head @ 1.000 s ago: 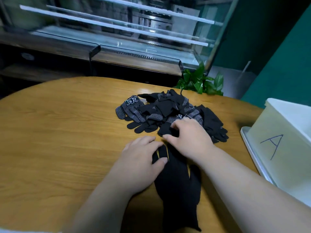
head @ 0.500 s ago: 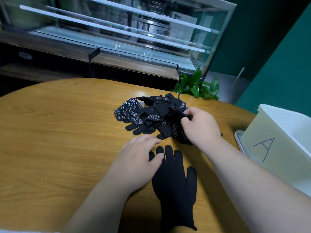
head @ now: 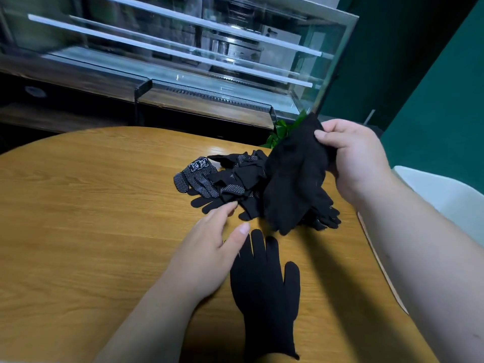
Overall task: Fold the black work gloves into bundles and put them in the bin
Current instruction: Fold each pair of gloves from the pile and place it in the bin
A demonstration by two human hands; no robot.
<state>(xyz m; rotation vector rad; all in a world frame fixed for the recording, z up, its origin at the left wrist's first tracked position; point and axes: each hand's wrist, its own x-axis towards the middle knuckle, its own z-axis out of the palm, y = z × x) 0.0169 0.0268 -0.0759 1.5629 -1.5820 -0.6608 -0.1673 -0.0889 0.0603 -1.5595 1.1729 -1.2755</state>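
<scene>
The right hand (head: 358, 163) pinches a limp knit glove (head: 293, 184) over the dot-gripped pile (head: 222, 184) at twelve o'clock. The left hand (head: 209, 252) lies spread on the wood-grain desk (head: 91, 218), touching a flat glove (head: 264, 297); pale bin (head: 440, 192) at three.

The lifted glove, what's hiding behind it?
Behind the lifted glove, gripped by the right hand, the glove pile and a green plant peek out; their covered parts cannot be seen.

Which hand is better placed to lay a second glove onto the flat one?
Right, probably: the right hand pinches a lifted glove hanging near the flat glove; the left hand rests open beside it, holding nothing.
</scene>
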